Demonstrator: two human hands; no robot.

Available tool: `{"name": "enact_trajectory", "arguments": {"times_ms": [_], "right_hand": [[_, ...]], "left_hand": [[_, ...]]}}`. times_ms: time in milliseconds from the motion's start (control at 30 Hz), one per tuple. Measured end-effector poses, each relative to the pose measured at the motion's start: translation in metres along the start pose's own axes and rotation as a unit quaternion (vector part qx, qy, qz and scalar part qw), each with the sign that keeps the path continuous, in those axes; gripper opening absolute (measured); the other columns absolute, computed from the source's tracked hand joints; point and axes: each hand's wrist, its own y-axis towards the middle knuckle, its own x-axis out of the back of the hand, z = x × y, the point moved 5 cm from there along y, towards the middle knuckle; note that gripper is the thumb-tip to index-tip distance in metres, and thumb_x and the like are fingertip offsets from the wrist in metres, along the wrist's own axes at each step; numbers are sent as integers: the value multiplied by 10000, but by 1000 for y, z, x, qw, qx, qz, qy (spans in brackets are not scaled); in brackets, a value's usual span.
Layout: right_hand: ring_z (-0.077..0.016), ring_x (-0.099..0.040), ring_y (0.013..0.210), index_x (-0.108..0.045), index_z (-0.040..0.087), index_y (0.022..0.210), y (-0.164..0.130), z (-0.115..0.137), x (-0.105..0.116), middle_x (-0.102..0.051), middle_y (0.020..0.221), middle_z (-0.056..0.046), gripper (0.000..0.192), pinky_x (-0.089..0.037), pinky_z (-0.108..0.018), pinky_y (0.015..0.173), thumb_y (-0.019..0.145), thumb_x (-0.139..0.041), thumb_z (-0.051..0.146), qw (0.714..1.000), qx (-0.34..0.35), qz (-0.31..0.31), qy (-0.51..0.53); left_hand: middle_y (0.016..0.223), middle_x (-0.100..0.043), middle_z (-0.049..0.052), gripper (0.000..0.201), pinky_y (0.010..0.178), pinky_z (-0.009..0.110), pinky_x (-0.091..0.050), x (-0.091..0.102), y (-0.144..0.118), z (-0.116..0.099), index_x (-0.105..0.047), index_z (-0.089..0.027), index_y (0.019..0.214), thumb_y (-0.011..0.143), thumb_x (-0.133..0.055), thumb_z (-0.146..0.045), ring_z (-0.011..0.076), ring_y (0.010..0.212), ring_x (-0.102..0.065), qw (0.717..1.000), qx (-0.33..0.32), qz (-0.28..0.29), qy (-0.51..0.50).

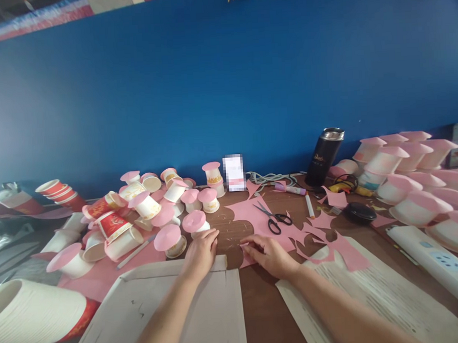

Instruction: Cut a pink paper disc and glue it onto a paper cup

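My left hand (201, 250) is closed, its fingers pressed together and bent to the right. It is just in front of a paper cup (205, 227) topped by a pink paper disc (193, 220); whatever its fingers hold is hidden. Facing it, my right hand (270, 254) pinches the edge of a small piece of pink paper (246, 260) between thumb and fingers. Beyond the right hand, black-handled scissors (274, 223) lie partly spread on a larger cut pink sheet (243, 211). Small clippings dot the brown tabletop (229, 238) between the hands.
Capped paper cups (144, 206) crowd the left, near a long white cup stack (33, 315). More cups (419, 207) line the right. A black bottle (324, 156), marker (310, 206), glue stick (290, 189), black mouse (359, 212), power strip (435, 258) and white cardboard (217, 310) surround the hands.
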Motion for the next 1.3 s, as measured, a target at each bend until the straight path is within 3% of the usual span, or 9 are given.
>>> {"name": "enact_trajectory", "arguments": {"times_ms": [200,400,533,600,700,833,1000,1167,1300], "right_hand": [[-190,-658,780,-669,203,1065,0,1,1,-725,887,-52,288,-496,-295,720,903,-515,386,1000,-2,-3,-7],[-188,-651,780,-671,205,1059,0,-1,1,-721,869,-43,286,-486,-289,724,897,-523,389,1000,-5,-6,-5],[-168,-612,683,-666,201,1072,0,-3,0,-691,775,-24,302,-458,-266,629,895,-517,395,1000,-12,-10,1],[-159,-597,666,-663,200,1073,0,-5,0,-677,753,-18,302,-446,-258,605,894,-518,394,1000,-14,-9,2],[-149,-594,663,-656,201,1073,0,-6,-1,-657,721,-7,293,-452,-252,615,898,-514,388,1000,-17,-4,8],[-152,-617,687,-642,201,1087,0,-8,-2,-674,764,-17,299,-481,-265,662,901,-511,395,1000,-17,1,19],[-159,-635,694,-642,204,1090,0,-10,-2,-694,802,-32,300,-492,-273,661,902,-508,395,1000,-18,1,15],[-156,-629,680,-647,201,1080,0,-7,-2,-695,766,-26,287,-486,-265,647,902,-508,378,1000,-11,-1,15],[-156,-628,686,-656,200,1064,0,-4,-1,-701,779,-27,279,-484,-261,651,896,-517,375,1000,-4,-3,15]], "left_hand": [[1280,-624,100,366,1015,392,-466,-8,11,-2,-635,-155,1201,885,-450,-153,231,1179,-577,999,12,28,11],[1256,-639,86,336,992,366,-472,-10,15,-5,-655,-166,1161,877,-477,-145,223,1164,-585,1000,3,16,23],[1070,-699,68,293,845,320,-513,5,7,-18,-678,-209,1078,927,-427,-200,202,967,-650,998,9,-38,49],[996,-678,94,267,826,344,-500,21,4,-23,-677,-203,1045,929,-441,-245,235,948,-637,988,49,-111,94],[1114,-592,142,349,766,339,-504,47,8,-24,-579,-188,1216,893,-517,-305,271,1001,-615,964,123,-178,155],[1247,-514,205,704,668,359,-509,64,30,-11,-333,-153,1411,823,-601,-432,308,966,-631,949,238,-96,183],[1200,-569,209,799,787,391,-491,61,47,4,-276,-129,1422,785,-627,-459,333,1057,-610,937,294,20,185],[1184,-582,191,695,758,395,-494,54,47,12,-310,-141,1399,815,-564,-420,331,1059,-611,936,293,39,190],[1223,-552,200,672,752,391,-500,65,52,20,-281,-153,1418,839,-527,-390,317,1034,-624,933,301,18,197]]}}
